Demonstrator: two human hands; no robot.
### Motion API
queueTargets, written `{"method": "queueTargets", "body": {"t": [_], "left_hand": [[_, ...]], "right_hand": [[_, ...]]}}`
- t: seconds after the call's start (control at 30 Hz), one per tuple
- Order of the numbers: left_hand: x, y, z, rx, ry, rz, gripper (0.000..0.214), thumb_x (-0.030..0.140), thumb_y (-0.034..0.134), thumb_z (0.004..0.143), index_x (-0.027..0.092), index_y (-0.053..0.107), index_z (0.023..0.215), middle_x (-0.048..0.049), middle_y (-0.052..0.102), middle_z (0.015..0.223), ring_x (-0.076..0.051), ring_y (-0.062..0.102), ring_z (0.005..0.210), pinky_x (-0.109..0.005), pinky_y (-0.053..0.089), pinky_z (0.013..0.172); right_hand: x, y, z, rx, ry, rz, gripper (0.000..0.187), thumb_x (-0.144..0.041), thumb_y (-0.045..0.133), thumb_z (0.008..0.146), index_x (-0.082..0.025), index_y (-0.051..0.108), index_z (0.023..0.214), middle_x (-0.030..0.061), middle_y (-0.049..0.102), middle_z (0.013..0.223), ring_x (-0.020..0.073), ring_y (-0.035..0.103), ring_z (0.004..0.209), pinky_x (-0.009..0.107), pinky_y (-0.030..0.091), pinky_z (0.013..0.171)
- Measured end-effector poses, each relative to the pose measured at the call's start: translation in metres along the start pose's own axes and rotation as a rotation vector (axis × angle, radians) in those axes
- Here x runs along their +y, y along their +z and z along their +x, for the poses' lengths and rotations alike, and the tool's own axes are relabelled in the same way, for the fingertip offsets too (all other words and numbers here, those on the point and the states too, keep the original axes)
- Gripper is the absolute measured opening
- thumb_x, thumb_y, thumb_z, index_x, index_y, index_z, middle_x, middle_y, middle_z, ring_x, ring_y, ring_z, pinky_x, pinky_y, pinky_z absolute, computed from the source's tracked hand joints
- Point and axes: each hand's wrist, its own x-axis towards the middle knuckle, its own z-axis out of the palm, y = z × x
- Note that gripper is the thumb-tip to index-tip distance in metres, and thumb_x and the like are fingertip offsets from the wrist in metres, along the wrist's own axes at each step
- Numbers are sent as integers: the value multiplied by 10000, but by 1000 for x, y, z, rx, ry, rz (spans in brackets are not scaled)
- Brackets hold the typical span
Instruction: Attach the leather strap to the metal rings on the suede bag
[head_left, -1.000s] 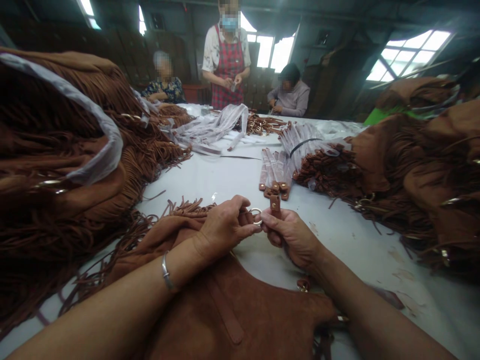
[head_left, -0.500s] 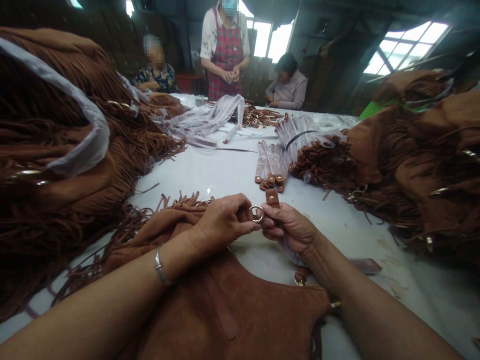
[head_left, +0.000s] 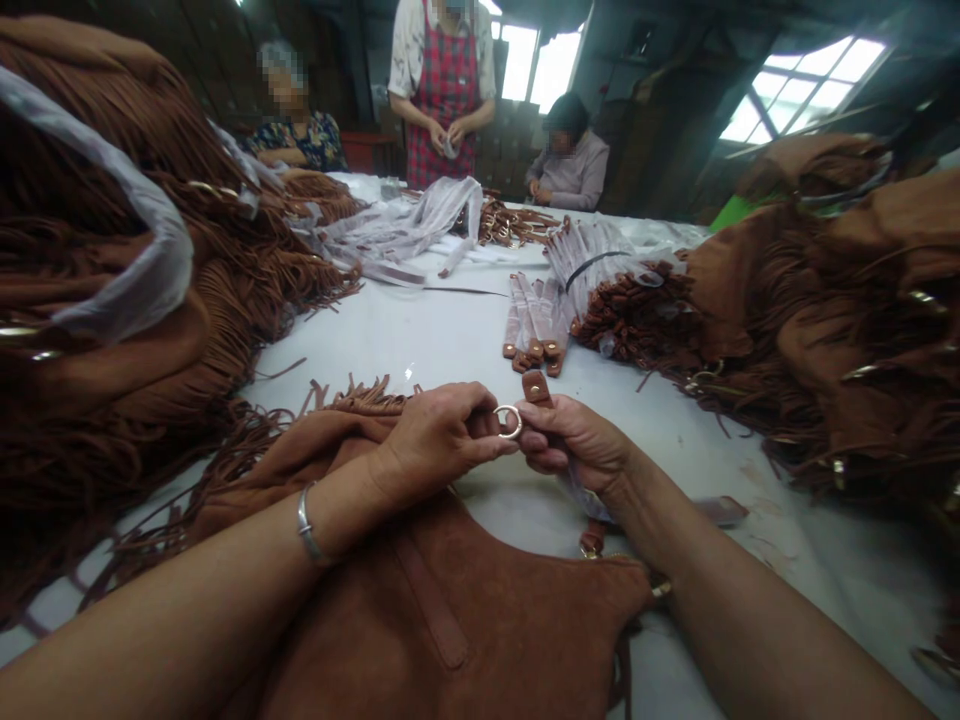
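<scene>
A shiny metal ring (head_left: pixel 511 423) shows between my two hands, above a brown suede bag (head_left: pixel 517 630). My left hand (head_left: pixel 446 425) is closed, pinching the ring's left side between thumb and fingers. My right hand (head_left: pixel 581 445) is closed round a strap whose brown leather end (head_left: pixel 535 388) with a gold stud points up past the thumb. Its fingertips are at the ring's right side. The rest of that strap, in clear wrap, runs down below the right hand toward a ring and tab (head_left: pixel 592 540) at the bag's right corner. Fringe (head_left: pixel 367 393) lies behind my left wrist.
Fringed brown bags are heaped at left (head_left: pixel 135 230) and right (head_left: pixel 840 290). Wrapped straps (head_left: pixel 532 320) lie ahead, beside a banded bundle (head_left: pixel 600 270). More straps (head_left: pixel 427 220) lie farther back on the white table (head_left: pixel 427 335). Three people are across it, one standing in a checked apron (head_left: pixel 448 90).
The whole view has shifted slightly, so things sit a little higher and farther left. Both hands keep their hold, and the ring has turned slightly between them.
</scene>
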Motion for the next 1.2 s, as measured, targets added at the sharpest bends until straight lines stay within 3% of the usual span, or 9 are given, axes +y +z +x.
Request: {"method": "queueTargets", "body": {"t": [0.1, 0.3, 0.43, 0.53, 0.6, 0.73, 0.9, 1.07, 1.2], "left_hand": [[1, -1, 0, 4, 6, 6, 237, 342, 698, 709, 152, 585, 793, 25, 556, 654, -94, 485, 585, -208, 361, 550], [5, -7, -1, -195, 107, 106, 234, 297, 681, 708, 161, 586, 873, -1, 582, 751, -124, 505, 666, -231, 386, 603], [3, -6, -1, -51, 55, -10, 190, 266, 653, 738, 148, 584, 869, 18, 568, 687, -91, 494, 595, -201, 383, 559], [4, -4, -1, -23, 35, -29, 192, 299, 663, 735, 154, 584, 833, 27, 559, 654, -86, 490, 567, -193, 379, 534], [5, -4, -3, -65, 55, 18, 238, 335, 681, 717, 162, 587, 850, 10, 586, 706, -110, 523, 627, -211, 400, 571], [5, -7, -4, -232, 150, 23, 453, 306, 691, 707, 211, 531, 1120, -30, 620, 958, -159, 568, 831, -271, 444, 740], [0, -11, -1, -221, 108, -76, 454, 284, 668, 734, 230, 536, 1165, -27, 612, 947, -144, 562, 829, -265, 443, 760], [-2, -12, 2, -222, 10, -253, 329, 299, 657, 747, 197, 583, 1051, 25, 553, 740, -93, 513, 658, -197, 418, 619], [-1, -14, 2, -235, 6, -165, 319, 306, 625, 768, 209, 539, 1060, 40, 532, 740, -87, 484, 644, -187, 397, 592]], "right_hand": [[1, 0, 0, 12, -18, -23, 219, -271, 698, 735, -100, 561, 727, -35, 464, 559, 9, 310, 403, 96, 243, 334], [1, -3, 3, -51, 120, 31, 238, -215, 733, 684, -96, 527, 685, -29, 482, 589, -1, 255, 394, 87, 171, 292], [0, -5, 0, -79, -10, 27, 199, -255, 685, 751, -93, 569, 749, -41, 472, 558, 0, 293, 382, 96, 238, 326], [1, -5, -1, -90, -46, -2, 209, -266, 690, 749, -89, 580, 750, -38, 468, 562, 4, 323, 394, 100, 259, 336], [3, -5, 0, -78, 5, 11, 230, -260, 718, 715, -97, 557, 716, -32, 478, 585, 6, 324, 408, 92, 241, 323], [4, -8, 3, -124, 140, -4, 309, -233, 786, 604, -121, 525, 728, -17, 534, 624, 2, 289, 391, 84, 179, 293], [-7, -17, -4, 3, 66, -266, 313, -371, 728, 677, -114, 560, 736, -58, 441, 534, 6, 257, 378, 114, 161, 316], [-22, -20, -15, 51, -44, -550, 621, -609, 336, 862, -76, 646, 791, -19, 452, 492, 31, 291, 352, 171, 197, 348], [-24, -16, -18, 51, -38, -575, 404, -488, 522, 830, -98, 616, 791, -36, 442, 530, 28, 310, 402, 145, 214, 370]]}}
